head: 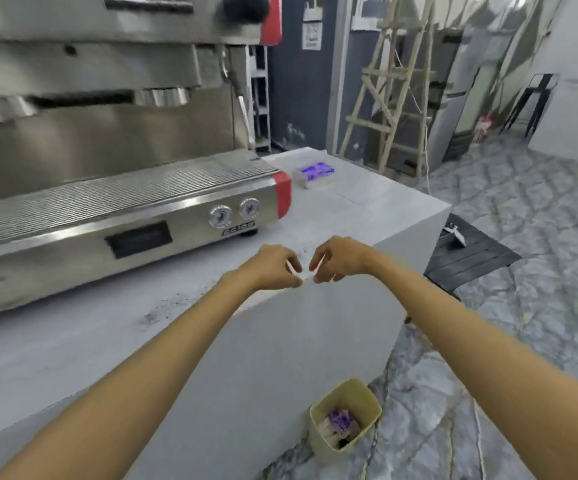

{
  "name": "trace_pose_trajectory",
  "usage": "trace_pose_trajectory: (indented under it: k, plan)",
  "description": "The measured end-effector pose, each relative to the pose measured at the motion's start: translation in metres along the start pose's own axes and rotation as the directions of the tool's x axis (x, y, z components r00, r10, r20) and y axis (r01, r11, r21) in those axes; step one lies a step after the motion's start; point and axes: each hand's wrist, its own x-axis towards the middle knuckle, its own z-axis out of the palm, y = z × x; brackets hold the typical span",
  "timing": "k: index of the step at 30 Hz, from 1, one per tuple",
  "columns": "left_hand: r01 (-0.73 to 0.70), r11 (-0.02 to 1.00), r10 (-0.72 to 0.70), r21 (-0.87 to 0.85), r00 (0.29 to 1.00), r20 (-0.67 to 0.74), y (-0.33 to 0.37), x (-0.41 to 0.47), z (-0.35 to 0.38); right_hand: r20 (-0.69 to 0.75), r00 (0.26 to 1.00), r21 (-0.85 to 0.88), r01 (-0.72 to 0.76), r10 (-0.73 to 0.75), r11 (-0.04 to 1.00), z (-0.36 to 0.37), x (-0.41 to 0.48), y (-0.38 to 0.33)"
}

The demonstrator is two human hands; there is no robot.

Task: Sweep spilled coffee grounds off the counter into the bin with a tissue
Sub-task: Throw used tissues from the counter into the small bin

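Both my hands meet above the counter's front edge, pinching a small white tissue [304,274] between them. My left hand [273,266] holds its left side and my right hand [336,259] its right side. Dark coffee grounds [162,311] lie scattered on the grey counter [72,348], left of my left forearm, with a fainter trail toward the hands. A beige bin [344,419] stands on the floor against the counter's side, below my arms; it holds paper and purple wrappers.
A steel espresso machine [114,216] with red end caps fills the counter's back left. A purple-and-white tissue pack [313,173] lies at the counter's far end. A wooden ladder [388,84] and a black mat [471,258] are on the tiled floor to the right.
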Motion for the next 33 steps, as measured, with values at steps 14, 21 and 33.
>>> trace_pose_trajectory:
  k: [14,21,33]
  plan:
    - [0.467,0.855,-0.517,-0.227,0.806,-0.288,-0.239,-0.297,-0.146,0.379,0.750,-0.115,0.620,-0.542,0.776,0.186,0.019,-0.366]
    - [0.571,0.760,-0.650,-0.310,0.673,-0.353,-0.380,-0.398,-0.192,0.374,0.687,-0.100,0.697,-0.623,0.710,0.313,0.034,-0.505]
    - [0.599,0.760,-0.627,-0.251,0.575,-0.526,-0.555,-0.420,-0.215,0.164,0.782,-0.192,0.623,-0.601,0.758,0.423,0.097,-0.586]
